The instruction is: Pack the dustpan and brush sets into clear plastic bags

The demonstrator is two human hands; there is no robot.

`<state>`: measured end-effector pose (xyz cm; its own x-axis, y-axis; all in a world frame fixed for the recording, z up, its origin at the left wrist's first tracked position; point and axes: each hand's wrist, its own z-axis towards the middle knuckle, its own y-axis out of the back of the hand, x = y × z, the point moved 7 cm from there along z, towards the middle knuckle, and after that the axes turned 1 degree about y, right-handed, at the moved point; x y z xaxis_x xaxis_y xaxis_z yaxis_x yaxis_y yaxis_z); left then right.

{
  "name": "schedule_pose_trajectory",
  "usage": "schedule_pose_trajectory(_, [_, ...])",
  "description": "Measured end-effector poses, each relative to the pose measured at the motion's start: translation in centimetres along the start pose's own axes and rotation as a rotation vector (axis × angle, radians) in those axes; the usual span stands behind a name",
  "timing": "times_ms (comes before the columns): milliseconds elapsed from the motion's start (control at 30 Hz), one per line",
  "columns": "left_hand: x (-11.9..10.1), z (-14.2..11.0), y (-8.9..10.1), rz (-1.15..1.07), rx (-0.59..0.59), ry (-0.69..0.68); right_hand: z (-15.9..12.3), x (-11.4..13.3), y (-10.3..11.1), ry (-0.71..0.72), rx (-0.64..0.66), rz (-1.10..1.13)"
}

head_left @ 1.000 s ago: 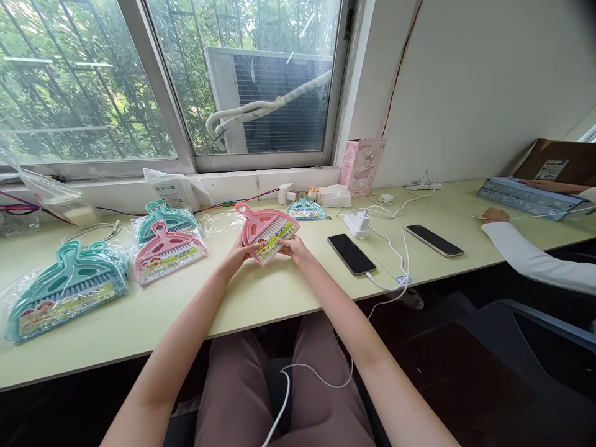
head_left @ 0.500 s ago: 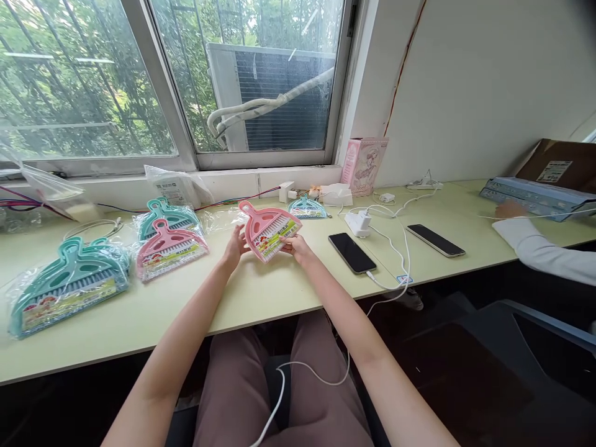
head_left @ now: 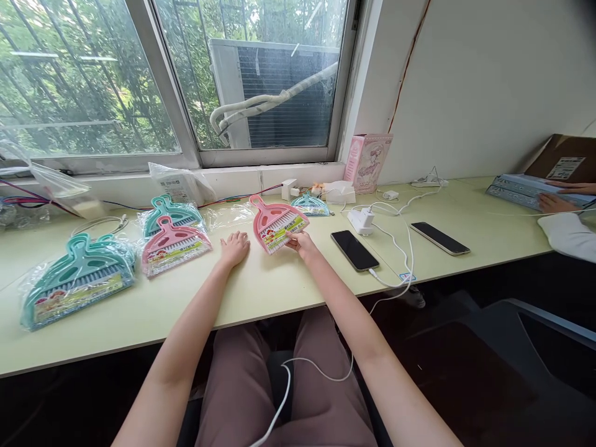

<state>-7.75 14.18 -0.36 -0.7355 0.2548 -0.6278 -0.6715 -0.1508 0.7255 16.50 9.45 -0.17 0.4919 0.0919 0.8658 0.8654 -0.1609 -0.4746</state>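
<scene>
My right hand (head_left: 300, 242) grips the lower right edge of a pink dustpan and brush set (head_left: 275, 225), held tilted above the table, its printed label facing me. Palm down on the tabletop, my left hand (head_left: 235, 248) lies open just left of that set, apart from it. Farther left are a pink dustpan set (head_left: 174, 245) in clear plastic and a teal one (head_left: 170, 214) behind it. At the far left, more wrapped teal dustpan sets (head_left: 77, 279) lie stacked. A teal set (head_left: 311, 203) rests flat behind the held one.
Right of my hands lie a phone (head_left: 354, 251) on a charging cable, a white adapter (head_left: 361, 220) and a second phone (head_left: 440, 238). A pink box (head_left: 367, 162) stands by the wall. At far right, another person's hands touch a light blue box (head_left: 521, 189).
My left hand has let go of the pink dustpan set and come down flat on the table. My right hand keeps hold of it. The other person's hands have shifted on the box.
</scene>
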Motion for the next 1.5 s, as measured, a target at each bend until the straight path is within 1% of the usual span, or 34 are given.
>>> schedule_pose_trajectory(100, [-0.5, 0.3, 0.5, 0.056, -0.064, -0.063, -0.1, 0.0, 0.1, 0.006, -0.005, -0.007])
schedule_pose_trajectory(200, [-0.3, 1.3, 1.5, 0.094, -0.112, -0.049, 0.0, -0.1, 0.2, 0.010, -0.008, -0.010])
schedule_pose_trajectory(267, [0.5, 2.5, 2.0, 0.076, -0.106, 0.008, 0.1, -0.2, 0.3, -0.001, -0.014, -0.012])
schedule_pose_trajectory(367, [1.8, 4.1, 1.8, 0.087, -0.034, 0.104, 0.4, -0.2, 0.4, -0.014, -0.017, 0.002])
schedule_pose_trajectory(433, [1.9, 4.5, 1.7, 0.145, -0.045, 0.087, 0.5, -0.3, 0.4, -0.018, -0.023, 0.015])
schedule_pose_trajectory(533, [0.2, 3.5, 1.7, 0.175, -0.107, -0.063, 0.5, -0.3, 0.6, -0.015, -0.036, 0.020])
schedule_pose_trajectory(600, [-1.7, 2.2, 1.8, 0.168, -0.132, -0.181, 0.4, -0.1, 0.8, -0.003, -0.049, 0.014])
schedule_pose_trajectory(667, [-3.6, 0.8, 2.0, 0.205, -0.158, -0.261, 0.4, 0.1, 1.0, 0.002, -0.066, 0.008])
schedule_pose_trajectory(700, [-4.5, 0.3, 2.0, 0.240, -0.164, -0.274, 0.4, 0.1, 1.2, 0.001, -0.076, 0.014])
schedule_pose_trajectory(767, [-5.4, -0.1, 1.9, 0.326, -0.147, -0.240, 0.4, 0.3, 1.4, -0.007, -0.099, 0.041])
schedule_pose_trajectory(833, [-5.6, 0.0, 1.3, 0.364, -0.061, -0.208, 0.4, 0.3, 1.7, -0.017, -0.119, 0.071])
schedule_pose_trajectory(933, [-5.6, 0.4, 0.1, 0.328, 0.079, -0.253, 0.4, 0.4, 1.9, -0.016, -0.126, 0.082])
schedule_pose_trajectory(1067, [-5.0, 0.9, -0.2, 0.176, 0.128, -0.279, 0.5, 0.3, 2.1, -0.005, -0.109, 0.051])
schedule_pose_trajectory(1133, [-5.1, 0.7, 0.1, 0.188, 0.120, -0.344, 0.5, 0.2, 2.2, -0.011, -0.113, 0.015])
schedule_pose_trajectory(1233, [-5.3, 0.4, 0.9, 0.331, 0.041, -0.431, 0.5, 0.1, 2.2, -0.026, -0.104, -0.065])
schedule_pose_trajectory(1300, [-4.7, 0.5, 1.5, 0.393, -0.007, -0.411, 0.4, 0.1, 2.1, -0.044, -0.084, -0.118])
schedule_pose_trajectory(1367, [-3.8, 0.8, 1.7, 0.424, -0.016, -0.347, 0.4, 0.0, 2.0, -0.063, -0.066, -0.161])
schedule_pose_trajectory(1400, [-3.2, 0.9, 1.6, 0.432, 0.000, -0.311, 0.4, 0.0, 2.0, -0.073, -0.059, -0.183])
schedule_pose_trajectory(1500, [-2.0, 1.2, 0.9, 0.432, 0.096, -0.243, 0.3, -0.3, 1.8, -0.102, -0.040, -0.250])
